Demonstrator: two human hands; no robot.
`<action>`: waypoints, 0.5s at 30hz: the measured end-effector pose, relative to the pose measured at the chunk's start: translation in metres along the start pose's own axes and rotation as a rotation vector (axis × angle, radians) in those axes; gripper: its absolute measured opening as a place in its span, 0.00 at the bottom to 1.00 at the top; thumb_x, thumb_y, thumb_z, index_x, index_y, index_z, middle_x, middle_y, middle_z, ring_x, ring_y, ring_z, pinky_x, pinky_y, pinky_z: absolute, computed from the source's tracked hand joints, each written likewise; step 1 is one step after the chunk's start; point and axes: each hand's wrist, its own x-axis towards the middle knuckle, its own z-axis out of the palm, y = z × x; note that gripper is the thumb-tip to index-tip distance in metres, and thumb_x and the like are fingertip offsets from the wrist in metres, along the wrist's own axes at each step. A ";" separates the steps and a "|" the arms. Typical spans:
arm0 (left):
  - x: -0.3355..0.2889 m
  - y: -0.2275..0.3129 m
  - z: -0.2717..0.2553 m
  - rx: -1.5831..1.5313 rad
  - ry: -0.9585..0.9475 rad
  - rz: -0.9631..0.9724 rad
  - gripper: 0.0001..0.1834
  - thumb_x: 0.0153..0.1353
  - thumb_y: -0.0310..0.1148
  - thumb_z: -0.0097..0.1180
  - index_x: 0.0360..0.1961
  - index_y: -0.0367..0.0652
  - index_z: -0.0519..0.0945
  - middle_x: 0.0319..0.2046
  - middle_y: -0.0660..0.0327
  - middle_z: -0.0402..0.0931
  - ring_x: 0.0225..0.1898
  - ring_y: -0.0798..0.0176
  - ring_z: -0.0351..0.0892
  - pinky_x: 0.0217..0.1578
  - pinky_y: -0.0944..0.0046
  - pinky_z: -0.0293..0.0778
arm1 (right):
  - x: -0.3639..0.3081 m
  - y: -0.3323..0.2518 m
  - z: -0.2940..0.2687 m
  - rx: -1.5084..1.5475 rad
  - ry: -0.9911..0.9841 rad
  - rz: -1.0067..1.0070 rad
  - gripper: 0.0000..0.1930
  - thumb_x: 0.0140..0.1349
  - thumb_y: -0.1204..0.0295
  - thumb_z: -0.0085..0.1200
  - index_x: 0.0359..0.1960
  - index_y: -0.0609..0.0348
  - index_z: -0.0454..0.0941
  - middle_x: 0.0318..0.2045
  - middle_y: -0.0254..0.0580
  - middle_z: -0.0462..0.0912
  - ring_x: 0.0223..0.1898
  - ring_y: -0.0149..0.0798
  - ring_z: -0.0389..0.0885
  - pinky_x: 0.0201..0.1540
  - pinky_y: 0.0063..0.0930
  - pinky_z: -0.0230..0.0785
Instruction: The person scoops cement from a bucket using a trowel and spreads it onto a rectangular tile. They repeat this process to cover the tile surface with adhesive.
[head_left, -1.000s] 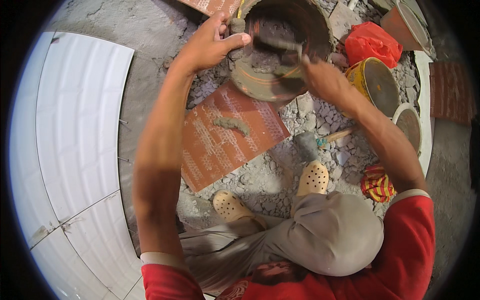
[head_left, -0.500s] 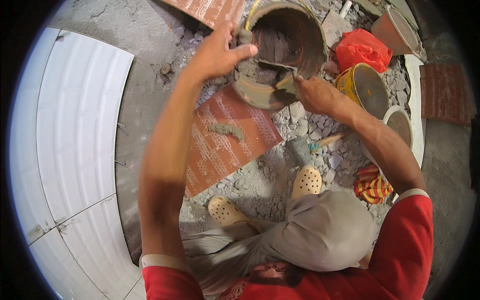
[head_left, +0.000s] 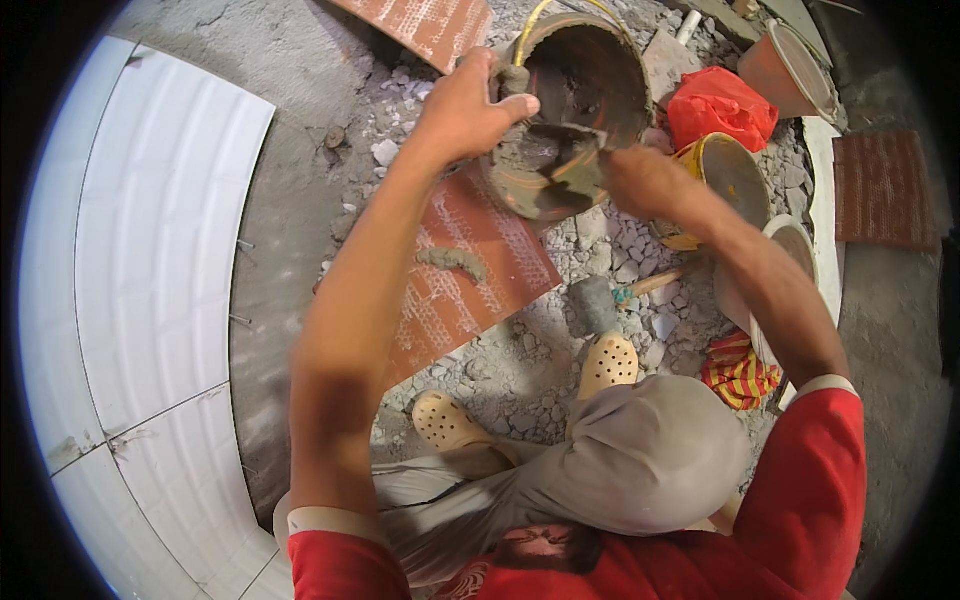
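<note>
A mortar-smeared bucket (head_left: 632, 85) is tipped so that its mouth faces me, with grey mortar clinging inside. My left hand (head_left: 465, 112) is closed on the left side of its rim, close to the yellow handle (head_left: 527, 35). In my right hand (head_left: 648, 182), slightly blurred, is a trowel (head_left: 572, 132); its blade lies inside the bucket mouth and its grip is hidden by my fingers. Below the bucket, a reddish-brown tile (head_left: 490, 235) lies back side up with a dab of mortar (head_left: 452, 262) on it.
Rubble covers the floor, with a rubber mallet (head_left: 592, 305) near my shoes. To the right are a red plastic bag (head_left: 722, 105), a yellow bucket (head_left: 735, 170), a white bucket (head_left: 800, 245) and a striped bag (head_left: 742, 372). White tiles (head_left: 165, 240) line the left side.
The bucket and my left hand have shifted slightly right. My right hand has also moved a little right, with the trowel still inside the bucket mouth.
</note>
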 end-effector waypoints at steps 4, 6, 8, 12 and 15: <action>-0.002 -0.006 0.007 -0.014 0.007 0.008 0.43 0.55 0.49 0.72 0.62 0.28 0.72 0.53 0.37 0.80 0.57 0.39 0.80 0.59 0.49 0.73 | 0.008 0.023 -0.013 0.002 0.067 -0.034 0.12 0.62 0.74 0.53 0.42 0.72 0.77 0.30 0.62 0.84 0.34 0.63 0.87 0.38 0.55 0.80; -0.003 -0.007 0.010 -0.022 0.024 0.042 0.41 0.55 0.49 0.71 0.62 0.31 0.72 0.52 0.38 0.80 0.56 0.38 0.81 0.58 0.48 0.74 | 0.013 0.019 -0.009 0.021 0.136 0.084 0.11 0.62 0.74 0.52 0.40 0.72 0.79 0.32 0.63 0.85 0.36 0.64 0.87 0.39 0.55 0.80; -0.006 -0.003 0.011 -0.007 -0.028 -0.026 0.39 0.55 0.49 0.71 0.60 0.32 0.73 0.52 0.39 0.81 0.55 0.38 0.81 0.58 0.47 0.74 | 0.015 0.003 -0.001 -0.038 0.267 0.093 0.11 0.60 0.75 0.51 0.33 0.72 0.83 0.35 0.64 0.86 0.39 0.64 0.88 0.42 0.54 0.81; -0.010 0.010 0.010 0.010 0.025 -0.013 0.35 0.56 0.47 0.71 0.55 0.32 0.74 0.50 0.40 0.82 0.54 0.37 0.81 0.56 0.46 0.74 | -0.004 -0.022 -0.001 0.044 0.019 0.111 0.11 0.58 0.79 0.50 0.38 0.73 0.81 0.35 0.66 0.86 0.40 0.65 0.87 0.43 0.53 0.81; -0.010 0.017 0.008 0.070 0.022 -0.060 0.34 0.57 0.47 0.70 0.54 0.31 0.73 0.50 0.37 0.81 0.54 0.36 0.81 0.56 0.45 0.74 | -0.009 -0.005 -0.034 -0.057 -0.094 0.080 0.12 0.57 0.80 0.51 0.42 0.72 0.79 0.35 0.66 0.86 0.40 0.64 0.87 0.43 0.52 0.81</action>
